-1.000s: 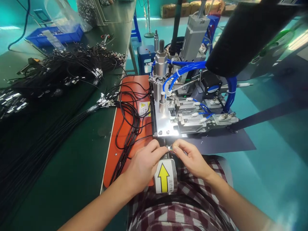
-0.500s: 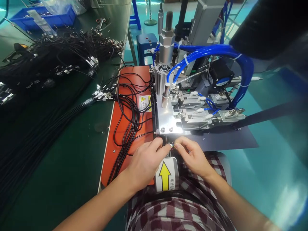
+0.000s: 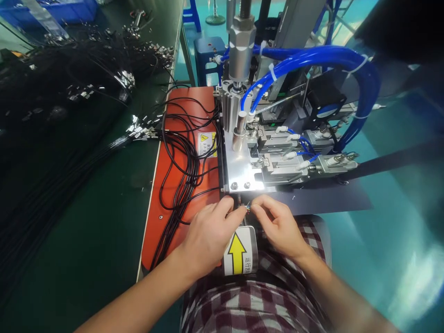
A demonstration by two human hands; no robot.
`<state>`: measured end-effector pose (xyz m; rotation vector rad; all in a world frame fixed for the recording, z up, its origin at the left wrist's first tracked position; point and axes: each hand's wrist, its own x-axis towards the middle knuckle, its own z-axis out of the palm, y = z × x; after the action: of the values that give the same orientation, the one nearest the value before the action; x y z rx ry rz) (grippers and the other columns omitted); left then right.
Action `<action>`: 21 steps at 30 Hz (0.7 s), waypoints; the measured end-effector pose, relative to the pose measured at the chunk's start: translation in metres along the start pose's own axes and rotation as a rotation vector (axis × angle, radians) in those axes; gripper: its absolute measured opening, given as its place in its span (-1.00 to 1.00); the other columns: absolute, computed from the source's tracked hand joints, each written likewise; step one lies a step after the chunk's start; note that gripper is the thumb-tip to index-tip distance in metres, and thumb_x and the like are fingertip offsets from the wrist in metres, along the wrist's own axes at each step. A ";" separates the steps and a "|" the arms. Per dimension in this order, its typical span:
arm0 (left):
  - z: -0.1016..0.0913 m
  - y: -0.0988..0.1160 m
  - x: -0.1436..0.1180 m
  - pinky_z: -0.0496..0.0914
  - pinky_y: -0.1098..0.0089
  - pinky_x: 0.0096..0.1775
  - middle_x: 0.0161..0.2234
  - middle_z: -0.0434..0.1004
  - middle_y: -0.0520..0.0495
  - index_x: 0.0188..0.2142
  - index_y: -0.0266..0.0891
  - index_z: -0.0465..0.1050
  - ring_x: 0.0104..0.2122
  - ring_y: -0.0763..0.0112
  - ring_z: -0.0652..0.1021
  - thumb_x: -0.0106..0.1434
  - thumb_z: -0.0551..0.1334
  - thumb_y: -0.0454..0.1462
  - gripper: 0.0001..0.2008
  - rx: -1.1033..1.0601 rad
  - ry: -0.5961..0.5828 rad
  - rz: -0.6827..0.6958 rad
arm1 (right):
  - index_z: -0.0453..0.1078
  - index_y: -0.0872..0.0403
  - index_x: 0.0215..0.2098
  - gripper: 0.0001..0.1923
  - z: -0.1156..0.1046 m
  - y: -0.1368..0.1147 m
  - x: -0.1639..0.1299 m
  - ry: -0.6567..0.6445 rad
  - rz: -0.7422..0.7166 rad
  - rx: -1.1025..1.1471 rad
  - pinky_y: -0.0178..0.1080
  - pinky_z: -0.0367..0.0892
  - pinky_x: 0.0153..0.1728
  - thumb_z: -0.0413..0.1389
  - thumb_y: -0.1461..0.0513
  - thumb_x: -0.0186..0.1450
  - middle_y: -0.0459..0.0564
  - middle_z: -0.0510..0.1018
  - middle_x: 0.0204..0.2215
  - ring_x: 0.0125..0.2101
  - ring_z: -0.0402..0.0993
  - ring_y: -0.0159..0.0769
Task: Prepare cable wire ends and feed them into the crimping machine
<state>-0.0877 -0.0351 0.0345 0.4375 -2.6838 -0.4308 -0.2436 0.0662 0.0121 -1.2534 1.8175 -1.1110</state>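
My left hand (image 3: 208, 231) and my right hand (image 3: 280, 226) meet fingertip to fingertip just below the machine's metal plate (image 3: 239, 171). Between them they pinch the end of a thin black cable, where small coloured wire strands (image 3: 247, 208) fan out. The cable runs left from my left hand onto the orange mat (image 3: 166, 194), where several black cables (image 3: 183, 157) loop. A label with a yellow arrow (image 3: 237, 253) sits right under my hands, pointing toward the machine.
The machine carries a steel cylinder (image 3: 240, 41), blue air hoses (image 3: 312, 55) and small clamps (image 3: 287, 162). Heaps of black cables with metal plugs (image 3: 69, 78) cover the green bench (image 3: 86, 240) at left. A dark sheet (image 3: 333, 201) lies under the machine at right.
The view has tilted down and closer to the machine. My hands stay pinched on the wire end, almost in the same place.
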 end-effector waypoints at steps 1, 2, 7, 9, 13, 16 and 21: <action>0.000 0.000 0.000 0.33 0.38 -0.47 -0.38 0.30 -0.11 -0.12 -0.35 0.49 -0.46 0.42 0.35 0.18 0.11 -0.43 -0.70 0.002 -0.005 -0.004 | 0.25 0.18 -0.40 -0.76 0.000 0.001 -0.001 0.008 -0.001 0.004 -0.40 0.17 -0.36 -0.05 0.19 0.35 -0.08 0.33 -0.45 -0.42 0.21 -0.54; 0.000 0.000 0.000 0.33 0.38 -0.46 -0.37 0.30 -0.12 -0.12 -0.36 0.49 -0.46 0.42 0.36 0.18 0.11 -0.44 -0.70 0.000 -0.007 -0.005 | 0.25 0.18 -0.40 -0.77 0.001 0.001 -0.001 0.020 -0.009 0.006 -0.40 0.17 -0.35 -0.05 0.20 0.35 -0.08 0.33 -0.45 -0.42 0.22 -0.54; -0.001 0.000 -0.001 0.36 0.38 -0.45 -0.36 0.31 -0.13 -0.13 -0.35 0.50 -0.46 0.41 0.37 0.21 0.07 -0.43 -0.70 -0.013 -0.017 -0.025 | 0.26 0.18 -0.38 -0.85 0.004 0.004 -0.001 0.072 -0.074 -0.015 -0.43 0.20 -0.33 -0.02 0.26 0.33 -0.10 0.35 -0.43 -0.39 0.24 -0.57; -0.002 0.001 -0.001 0.36 0.38 -0.46 -0.36 0.31 -0.13 -0.13 -0.35 0.50 -0.47 0.42 0.38 0.20 0.07 -0.43 -0.70 -0.011 -0.017 -0.024 | 0.26 0.17 -0.38 -0.86 0.004 0.004 -0.001 0.082 -0.091 -0.025 -0.44 0.20 -0.34 -0.02 0.28 0.33 -0.10 0.35 -0.43 -0.40 0.24 -0.58; -0.002 0.000 -0.001 0.36 0.39 -0.46 -0.35 0.32 -0.14 -0.12 -0.36 0.50 -0.47 0.43 0.37 0.20 0.08 -0.43 -0.69 -0.015 -0.008 -0.019 | 0.27 0.18 -0.38 -0.88 0.005 0.006 0.000 0.091 -0.131 -0.033 -0.46 0.21 -0.33 -0.01 0.31 0.32 -0.11 0.35 -0.42 -0.39 0.25 -0.60; -0.001 -0.001 -0.001 0.37 0.38 -0.47 -0.36 0.31 -0.14 -0.12 -0.37 0.50 -0.47 0.43 0.38 0.20 0.08 -0.43 -0.70 -0.022 -0.010 -0.020 | 0.26 0.18 -0.38 -0.90 0.006 0.007 -0.001 0.098 -0.150 -0.037 -0.47 0.21 -0.32 -0.01 0.33 0.31 -0.11 0.35 -0.42 -0.38 0.26 -0.60; -0.001 -0.001 -0.002 0.37 0.38 -0.46 -0.33 0.32 -0.14 -0.09 -0.36 0.48 -0.44 0.42 0.39 0.20 0.11 -0.42 -0.70 -0.046 -0.031 -0.024 | 0.26 0.17 -0.37 -0.92 0.007 0.008 -0.001 0.118 -0.178 -0.042 -0.47 0.21 -0.32 -0.01 0.35 0.30 -0.12 0.35 -0.42 -0.39 0.25 -0.61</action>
<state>-0.0852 -0.0356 0.0343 0.4538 -2.6944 -0.5096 -0.2407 0.0671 0.0019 -1.4233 1.8529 -1.2733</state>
